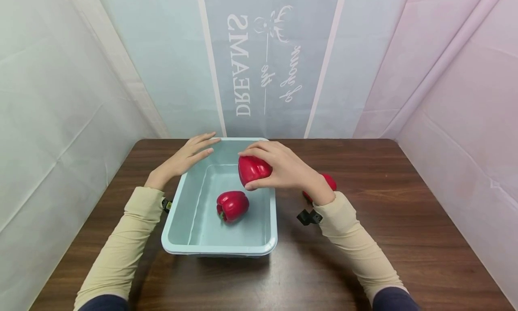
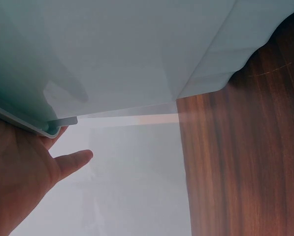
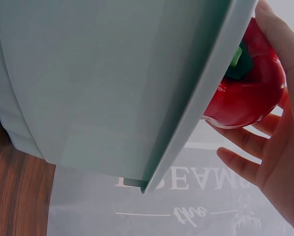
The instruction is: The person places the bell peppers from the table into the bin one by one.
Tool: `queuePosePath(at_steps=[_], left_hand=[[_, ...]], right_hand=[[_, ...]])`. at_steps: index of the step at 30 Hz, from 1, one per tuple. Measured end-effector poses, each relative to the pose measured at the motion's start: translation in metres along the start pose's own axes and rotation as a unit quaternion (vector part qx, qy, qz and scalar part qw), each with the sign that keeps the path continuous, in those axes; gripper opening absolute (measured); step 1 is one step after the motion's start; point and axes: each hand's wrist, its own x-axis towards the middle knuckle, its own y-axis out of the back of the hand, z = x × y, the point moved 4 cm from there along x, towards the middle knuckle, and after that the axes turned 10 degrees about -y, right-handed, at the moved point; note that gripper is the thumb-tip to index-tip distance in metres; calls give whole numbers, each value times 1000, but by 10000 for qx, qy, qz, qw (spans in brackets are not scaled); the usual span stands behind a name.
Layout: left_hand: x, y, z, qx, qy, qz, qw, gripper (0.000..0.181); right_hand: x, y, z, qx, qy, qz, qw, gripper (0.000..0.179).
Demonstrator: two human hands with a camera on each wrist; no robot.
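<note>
One glossy red bell pepper point(image 1: 254, 168), in the head view, is pinched by the right grip point(image 1: 281, 165) above a pale-blue rectangular plastic basin point(image 1: 220, 249); another glossy red pepper point(image 1: 234, 206) lies inside, below that grip. The left grip point(image 1: 182, 160) is spread, the basin's rim just beside it; the left-wrist view leaves contact unclear. In the right-wrist view, the pinched pepper's green stem point(image 3: 244, 65) shows past the rim: lowered off-line, the pepper could knock that rim; loosened fingers might let its smooth skin slip.
</note>
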Motion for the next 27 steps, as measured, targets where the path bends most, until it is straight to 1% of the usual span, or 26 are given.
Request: queuePosePath(at_steps=[12, 27], left_hand=[[0, 0, 1, -7, -63, 15, 10000, 46], [1, 0, -1, -25, -51, -8, 10000, 46]], right_hand=[[1, -3, -1, 62, 12, -68, 10000, 68], [4, -7, 1, 52, -35, -185, 9998, 68]])
